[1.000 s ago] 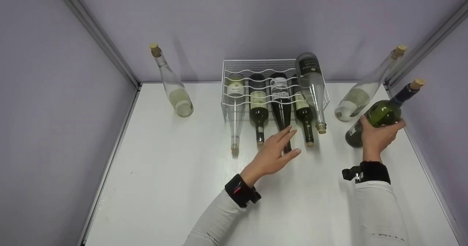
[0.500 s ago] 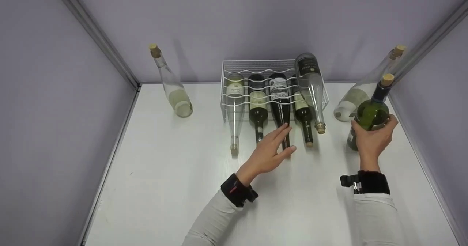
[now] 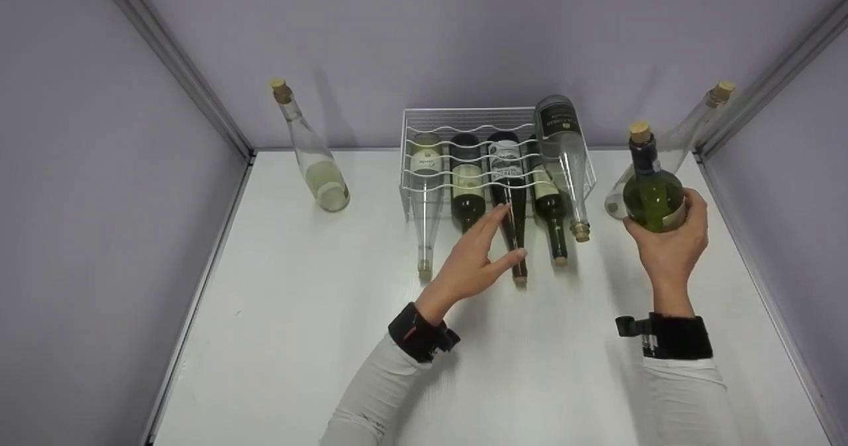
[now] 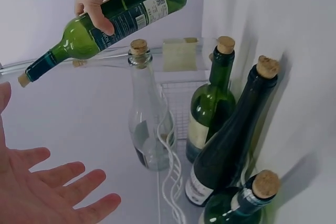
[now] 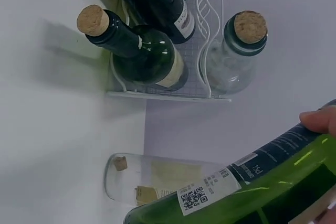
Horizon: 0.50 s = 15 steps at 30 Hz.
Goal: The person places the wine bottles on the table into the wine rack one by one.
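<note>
My right hand [image 3: 672, 247] grips a corked green wine bottle [image 3: 652, 201] around its body, at the right. The left wrist view shows this wine bottle [image 4: 149, 11] raised and tilted, with the cork end toward my left hand [image 4: 42, 187]. My left hand [image 3: 464, 260] holds nothing; its fingers are extended and the thumb spread, over the bottle necks in front of the rack. A white wire rack [image 3: 406, 151] holds several lying bottles, among them a dark bottle [image 3: 510, 197] beside my left fingers. On the rack's top right lies a clear bottle [image 3: 560, 134].
A clear corked bottle [image 3: 324, 177] stands upright at the back left. Another clear bottle [image 3: 689, 134] stands at the back right, partly hidden by the held one. Bottle necks jut forward from the rack over the white table [image 3: 298, 340]. Walls enclose the back and sides.
The right hand has carried the green bottle leftward, away from the right side, and its neck now leans toward the rack. My left hand has drifted slightly left and back.
</note>
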Motion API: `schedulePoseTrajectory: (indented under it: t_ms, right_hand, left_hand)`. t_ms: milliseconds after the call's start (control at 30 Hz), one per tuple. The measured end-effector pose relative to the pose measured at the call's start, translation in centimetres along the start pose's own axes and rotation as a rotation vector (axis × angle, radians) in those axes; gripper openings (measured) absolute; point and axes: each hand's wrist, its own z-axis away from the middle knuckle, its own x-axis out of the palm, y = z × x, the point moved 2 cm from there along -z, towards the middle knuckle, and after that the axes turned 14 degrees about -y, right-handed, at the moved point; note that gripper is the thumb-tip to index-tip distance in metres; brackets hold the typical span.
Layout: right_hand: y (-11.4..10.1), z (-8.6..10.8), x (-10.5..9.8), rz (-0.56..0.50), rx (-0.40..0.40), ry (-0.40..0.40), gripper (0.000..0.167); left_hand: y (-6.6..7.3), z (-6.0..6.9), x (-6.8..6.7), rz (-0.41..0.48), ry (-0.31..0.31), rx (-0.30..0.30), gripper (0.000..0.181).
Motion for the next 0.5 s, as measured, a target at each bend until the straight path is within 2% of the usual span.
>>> schedulePoseTrajectory:
  t_ms: [267,400,500]
  right_hand:
    - [-1.1,0.2,0.1,0.139,-0.12,-0.015,0.068]
    - [-1.6,0.4,0.3,0.158,-0.211,-0.032,0.067]
    - [-2.0,0.6,0.4,0.183,-0.278,-0.049,0.064]
  left_hand:
    - [1.1,-1.1,-2.0,-0.017,0.063,0.065,0.084]
    - [1.7,-1.6,-2.7,-0.015,0.085,0.102,0.083]
    - [2.0,-1.7,-2.9,-0.012,0.088,0.107,0.082]
